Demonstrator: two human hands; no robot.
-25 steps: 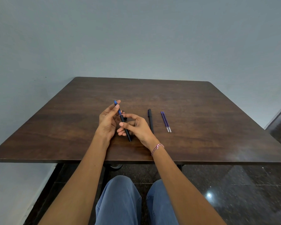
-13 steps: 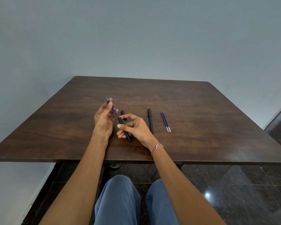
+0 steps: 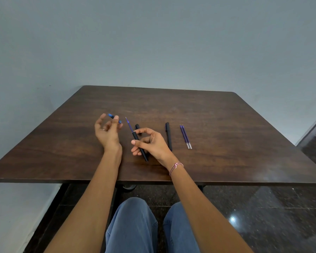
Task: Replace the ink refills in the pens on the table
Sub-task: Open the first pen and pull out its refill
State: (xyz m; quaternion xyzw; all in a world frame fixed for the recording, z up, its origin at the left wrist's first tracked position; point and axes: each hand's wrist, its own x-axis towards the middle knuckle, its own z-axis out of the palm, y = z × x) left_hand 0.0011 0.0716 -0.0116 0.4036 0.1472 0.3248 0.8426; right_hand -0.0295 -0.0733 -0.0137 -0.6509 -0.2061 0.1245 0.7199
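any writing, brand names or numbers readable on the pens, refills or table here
No text can be read anywhere.
The black pen barrel in the right hand, the blue piece the left hand pinches, the second black pen and the two spare refills show no legible print; any marking is too small to tell.
The table bears none.

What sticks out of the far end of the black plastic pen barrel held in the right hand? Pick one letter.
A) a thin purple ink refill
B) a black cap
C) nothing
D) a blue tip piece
A: a thin purple ink refill projects bare from the black plastic pen barrel gripped by the right hand, while the left hand holds the blue tip piece apart from it.
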